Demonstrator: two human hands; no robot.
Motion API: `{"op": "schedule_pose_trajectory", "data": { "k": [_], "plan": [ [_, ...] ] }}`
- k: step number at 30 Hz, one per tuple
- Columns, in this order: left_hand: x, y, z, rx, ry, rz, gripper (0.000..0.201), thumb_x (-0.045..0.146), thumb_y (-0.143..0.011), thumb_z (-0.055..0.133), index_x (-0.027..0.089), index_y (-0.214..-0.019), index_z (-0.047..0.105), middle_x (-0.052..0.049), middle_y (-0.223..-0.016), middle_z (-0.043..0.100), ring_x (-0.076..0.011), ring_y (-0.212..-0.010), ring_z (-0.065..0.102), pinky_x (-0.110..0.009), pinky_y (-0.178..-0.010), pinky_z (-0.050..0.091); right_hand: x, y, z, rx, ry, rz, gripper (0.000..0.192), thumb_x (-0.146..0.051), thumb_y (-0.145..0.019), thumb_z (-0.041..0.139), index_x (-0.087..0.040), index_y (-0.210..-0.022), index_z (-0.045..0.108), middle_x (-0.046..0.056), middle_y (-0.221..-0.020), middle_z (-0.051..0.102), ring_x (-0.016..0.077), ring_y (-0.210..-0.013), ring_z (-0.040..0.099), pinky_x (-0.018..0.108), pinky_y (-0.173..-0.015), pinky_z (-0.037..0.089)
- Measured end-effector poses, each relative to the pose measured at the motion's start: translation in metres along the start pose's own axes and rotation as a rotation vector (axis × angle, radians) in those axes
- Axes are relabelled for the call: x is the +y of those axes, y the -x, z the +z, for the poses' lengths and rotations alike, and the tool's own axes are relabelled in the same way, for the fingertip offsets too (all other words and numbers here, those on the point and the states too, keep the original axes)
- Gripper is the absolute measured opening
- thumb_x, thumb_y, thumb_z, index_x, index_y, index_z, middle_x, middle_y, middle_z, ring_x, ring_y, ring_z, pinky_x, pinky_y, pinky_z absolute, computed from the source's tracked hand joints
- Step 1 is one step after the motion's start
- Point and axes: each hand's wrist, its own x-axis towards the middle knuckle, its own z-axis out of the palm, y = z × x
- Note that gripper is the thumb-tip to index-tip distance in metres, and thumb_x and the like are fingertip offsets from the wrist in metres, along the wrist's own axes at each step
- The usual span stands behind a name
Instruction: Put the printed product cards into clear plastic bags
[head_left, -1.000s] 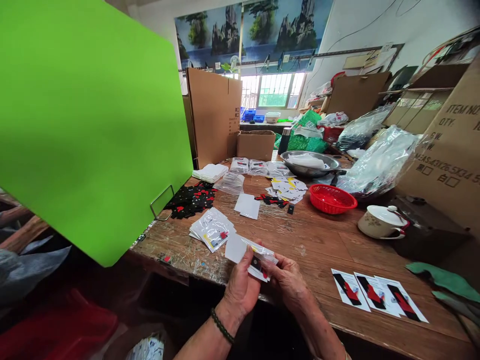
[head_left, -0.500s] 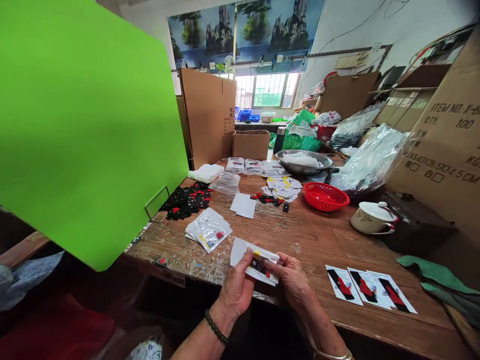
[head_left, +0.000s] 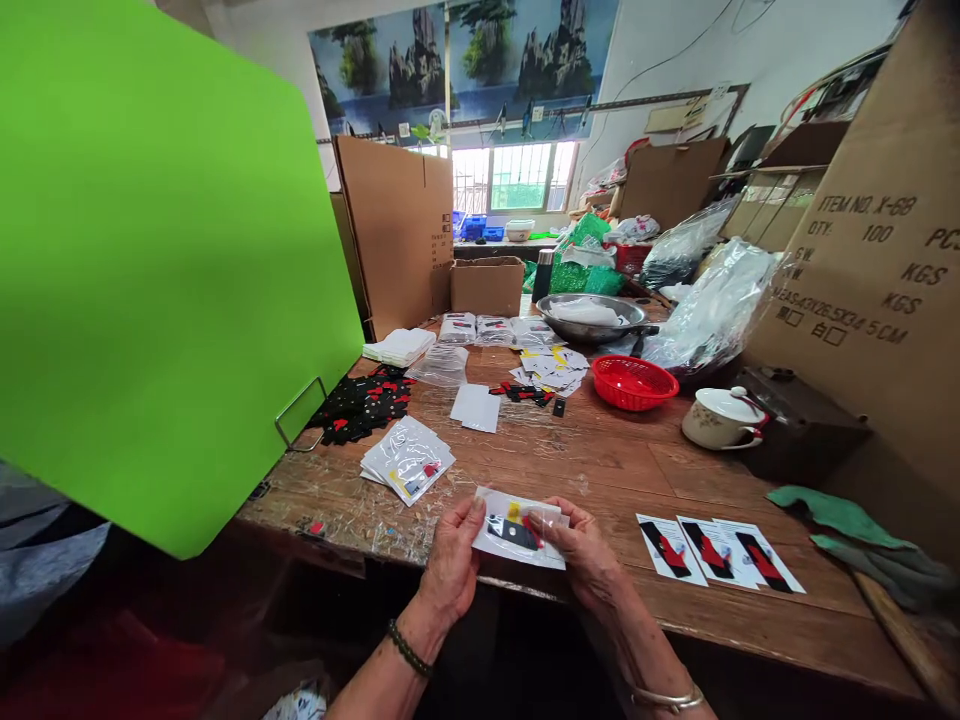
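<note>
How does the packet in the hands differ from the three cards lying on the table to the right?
The packet is held off the table between the left hand and right hand; the three cards lie flat on the table. The packet sits in a clear bag; the cards look bare. The packet shows yellow; the cards do not. Both show a black-and-red item on white.

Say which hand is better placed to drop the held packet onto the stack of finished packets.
Left, probably. Both hands hold the packet, left hand on its left edge, right hand on its right. The stack of finished packets lies up and left on the table, nearer the left hand.
</note>
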Motion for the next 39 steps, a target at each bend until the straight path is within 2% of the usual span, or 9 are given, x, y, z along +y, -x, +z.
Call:
{"op": "schedule_pose_trajectory", "data": {
  "k": [6, 9, 13, 19, 22, 27, 31, 33, 39],
  "plan": [
    [-0.002, -0.007, -0.004, -0.003, -0.16, -0.041, 0.056, 0.043, -0.059, 0.086, 0.013, -0.105, 0.074, -0.01, -0.087, 0.076, -0.0222, -0.075, 0.069, -0.029, -0.066, 0.053, -0.001, -0.007, -0.003, 0.008, 0.18, -0.04, 0.056, -0.05, -0.039, 0.092, -0.019, -0.052, 0.048, -0.002, -0.045, 0.057, 0.0094, -0.039, 0.042, 0.021, -0.04, 0.029],
    [0.0, -0.014, -0.005, 0.032, -0.141, -0.012, 0.054, 0.047, -0.055, 0.086, 0.012, -0.094, 0.075, -0.009, -0.077, 0.075, -0.025, -0.075, 0.07, -0.032, -0.064, 0.055, -0.009, -0.007, -0.006, -0.068, 0.218, -0.042, 0.048, -0.049, -0.045, 0.092, -0.018, -0.061, 0.058, -0.001, -0.054, 0.063, 0.0109, -0.044, 0.049, 0.022, -0.045, 0.036],
    [0.001, -0.02, -0.006, 0.075, -0.094, 0.03, 0.051, 0.045, -0.051, 0.088, 0.013, -0.089, 0.076, -0.008, -0.075, 0.076, -0.0259, -0.078, 0.071, -0.034, -0.069, 0.056, -0.018, -0.005, -0.016, -0.192, 0.125, -0.027, 0.048, -0.045, -0.051, 0.091, -0.017, -0.081, 0.068, 0.004, -0.076, 0.071, 0.0161, -0.063, 0.062, 0.026, -0.062, 0.046],
    [-0.004, -0.017, -0.003, 0.051, -0.182, 0.03, 0.052, 0.047, -0.057, 0.085, 0.012, -0.095, 0.076, -0.011, -0.086, 0.077, -0.0246, -0.078, 0.071, -0.033, -0.071, 0.056, -0.008, -0.014, -0.02, -0.015, 0.181, -0.086, 0.052, -0.048, -0.039, 0.092, -0.019, -0.05, 0.051, -0.003, -0.047, 0.057, 0.0088, -0.044, 0.044, 0.022, -0.046, 0.03],
    [-0.003, -0.016, -0.003, 0.083, -0.167, 0.01, 0.056, 0.047, -0.056, 0.085, 0.013, -0.099, 0.075, -0.009, -0.084, 0.077, -0.0254, -0.078, 0.072, -0.033, -0.067, 0.057, -0.008, -0.015, -0.015, -0.021, 0.205, -0.082, 0.052, -0.048, -0.04, 0.091, -0.019, -0.052, 0.05, -0.003, -0.048, 0.058, 0.0095, -0.044, 0.044, 0.023, -0.045, 0.03],
    [0.0, -0.015, -0.001, 0.097, -0.087, -0.004, 0.058, 0.045, -0.054, 0.087, 0.016, -0.102, 0.073, -0.007, -0.08, 0.077, -0.026, -0.079, 0.072, -0.033, -0.065, 0.057, -0.016, -0.013, -0.014, -0.147, 0.18, -0.036, 0.047, -0.05, -0.048, 0.088, -0.017, -0.065, 0.059, 0.0, -0.062, 0.066, 0.0124, -0.05, 0.053, 0.024, -0.05, 0.038],
    [-0.003, -0.012, 0.002, 0.031, -0.059, -0.007, 0.056, 0.042, -0.057, 0.086, 0.014, -0.104, 0.073, -0.01, -0.085, 0.077, -0.0255, -0.08, 0.072, -0.032, -0.068, 0.058, -0.013, -0.018, -0.013, -0.076, 0.199, -0.071, 0.052, -0.044, -0.042, 0.091, -0.019, -0.054, 0.047, -0.004, -0.048, 0.057, 0.009, -0.041, 0.045, 0.022, -0.043, 0.031],
    [-0.004, -0.012, 0.002, 0.034, -0.061, -0.016, 0.055, 0.041, -0.058, 0.086, 0.014, -0.105, 0.073, -0.01, -0.086, 0.077, -0.0245, -0.078, 0.072, -0.031, -0.066, 0.057, -0.011, -0.02, -0.012, -0.054, 0.224, -0.066, 0.053, -0.043, -0.042, 0.091, -0.02, -0.056, 0.045, -0.004, -0.048, 0.058, 0.0101, -0.041, 0.047, 0.022, -0.042, 0.03],
    [0.001, -0.011, -0.001, 0.095, -0.076, -0.008, 0.054, 0.044, -0.054, 0.087, 0.016, -0.098, 0.074, -0.007, -0.081, 0.077, -0.0209, -0.067, 0.07, -0.029, -0.06, 0.056, -0.015, -0.021, -0.011, -0.247, 0.218, -0.009, 0.048, -0.046, -0.049, 0.088, -0.017, -0.069, 0.057, 0.001, -0.062, 0.066, 0.014, -0.052, 0.057, 0.024, -0.051, 0.04]
  ]
}}
